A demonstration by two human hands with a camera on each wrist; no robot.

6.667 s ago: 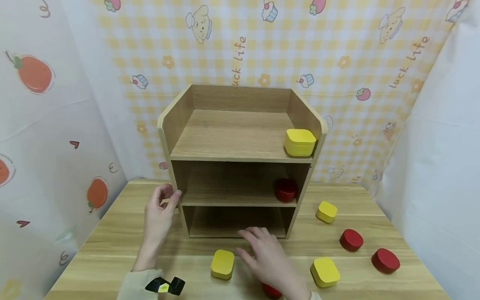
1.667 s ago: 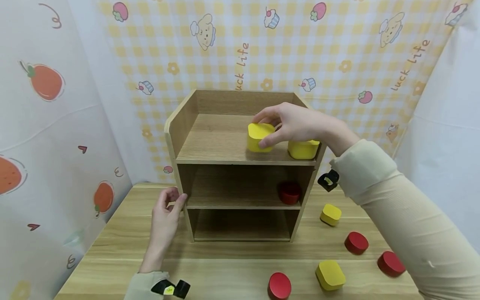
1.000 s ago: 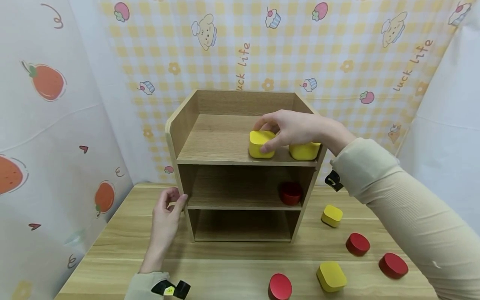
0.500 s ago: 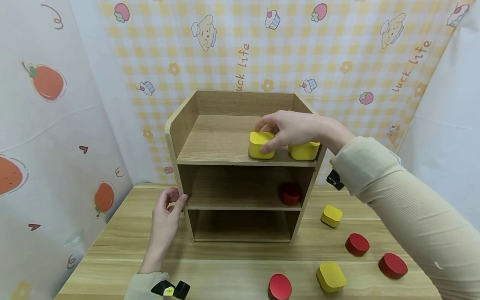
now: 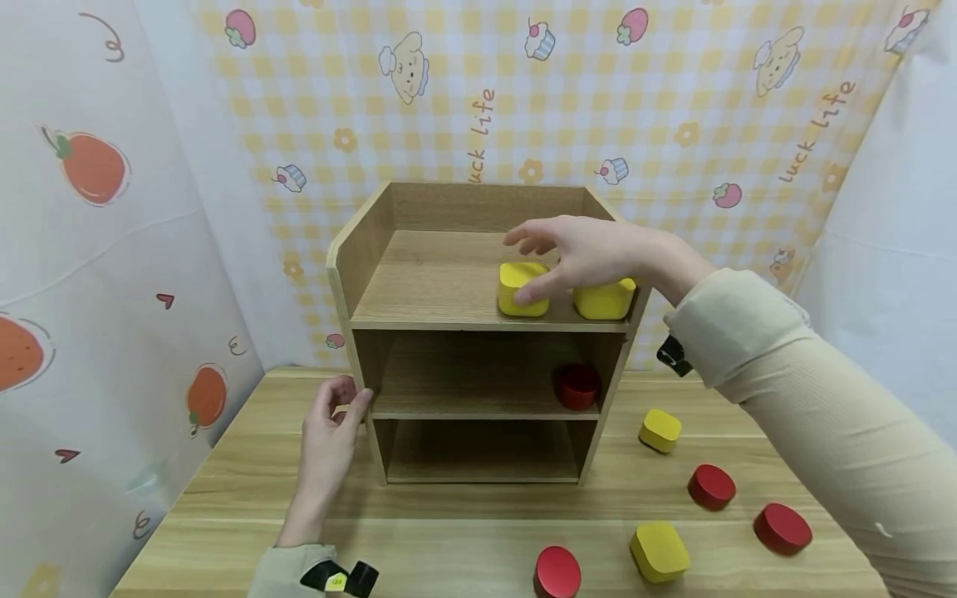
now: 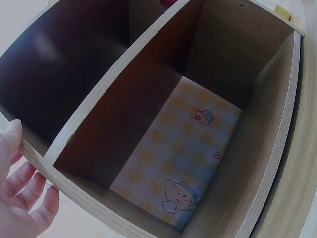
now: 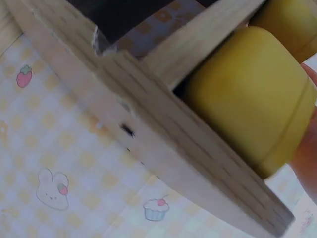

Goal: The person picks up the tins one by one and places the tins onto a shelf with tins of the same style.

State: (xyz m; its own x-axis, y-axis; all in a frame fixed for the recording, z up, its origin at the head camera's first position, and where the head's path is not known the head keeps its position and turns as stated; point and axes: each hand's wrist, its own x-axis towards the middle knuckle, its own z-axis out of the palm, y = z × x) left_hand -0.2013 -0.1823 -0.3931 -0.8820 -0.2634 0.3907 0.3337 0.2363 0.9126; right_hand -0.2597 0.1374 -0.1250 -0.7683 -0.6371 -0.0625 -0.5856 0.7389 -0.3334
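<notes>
A three-tier wooden shelf (image 5: 478, 324) stands upright on the table. On its top tier sits a yellow rounded-square box (image 5: 516, 286), near the front edge. My right hand (image 5: 591, 253) is over it, thumb at the box's front and the other fingers lifted off behind it. A second yellow box (image 5: 604, 302), to the right, is partly hidden under that hand; up close it fills much of the right wrist view (image 7: 247, 99). My left hand (image 5: 329, 428) holds the shelf's left side panel, its thumb (image 6: 11, 136) on the front edge and the fingers curled outside.
A red round box (image 5: 577, 387) stands at the right of the middle tier. Right of the shelf, yellow boxes (image 5: 660, 431) and red round boxes (image 5: 712, 487) lie scattered on the wooden table (image 5: 449, 540). Another red one (image 5: 557, 571) is in front. Patterned cloth (image 5: 299, 124) hangs behind.
My right hand has carried the yellow box from the table to the top tier, set it down left of the other, and loosened its fingers. The left hand keeps its place.
</notes>
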